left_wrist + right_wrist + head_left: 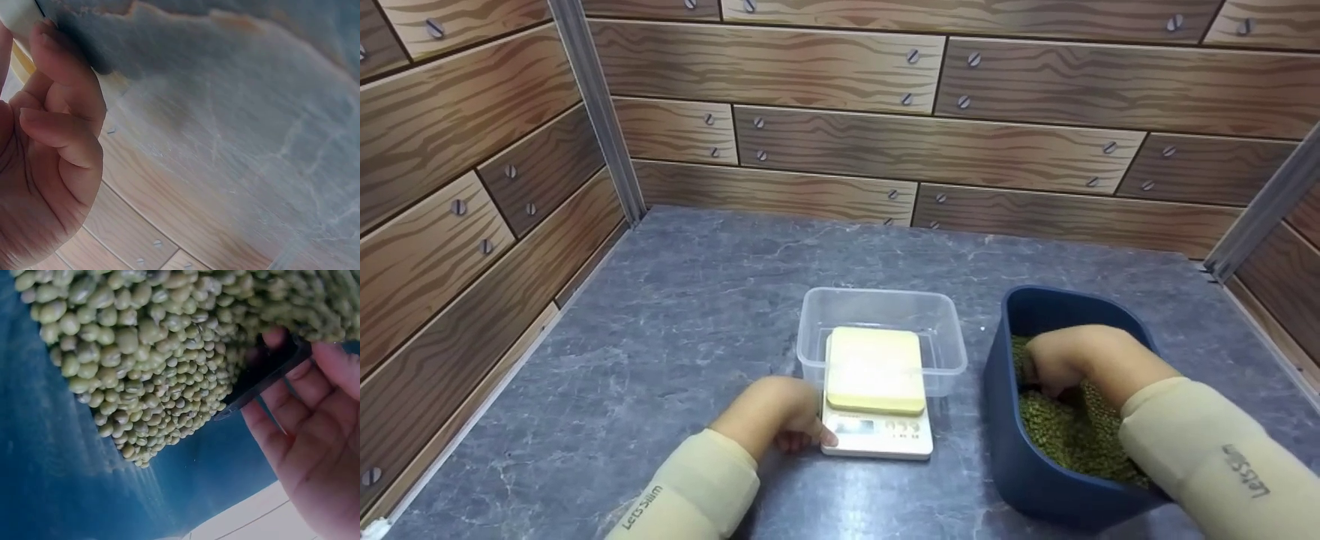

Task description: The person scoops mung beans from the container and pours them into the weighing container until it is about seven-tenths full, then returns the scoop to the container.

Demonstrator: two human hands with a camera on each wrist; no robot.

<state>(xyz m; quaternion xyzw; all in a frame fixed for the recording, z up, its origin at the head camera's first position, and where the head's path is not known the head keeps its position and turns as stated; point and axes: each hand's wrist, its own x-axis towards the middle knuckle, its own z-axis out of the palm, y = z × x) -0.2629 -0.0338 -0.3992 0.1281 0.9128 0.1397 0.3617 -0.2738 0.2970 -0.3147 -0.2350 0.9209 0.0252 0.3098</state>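
My left hand (pixel 784 412) grips the near left corner of a white kitchen scale (pixel 877 442). In the left wrist view its fingers (pixel 62 73) curl near the scale's edge. A clear plastic container (pixel 941 337) overlaps the scale's pale yellow platform, which shows through its walls; it seems to rest on it. To the right stands a deep blue bin (pixel 997 420) partly filled with green mung beans (pixel 1042 431). My right hand (pixel 1072 356) reaches inside. In the right wrist view it holds a black scoop (pixel 264 377), partly hidden among the beans.
A dark grey marbled tabletop (pixel 682 300) lies under everything. Wood-patterned panels (pixel 840 135) wall it in at the back and both sides, with metal posts (pixel 607 127) at the corners. The bin stands a short gap away from the container.
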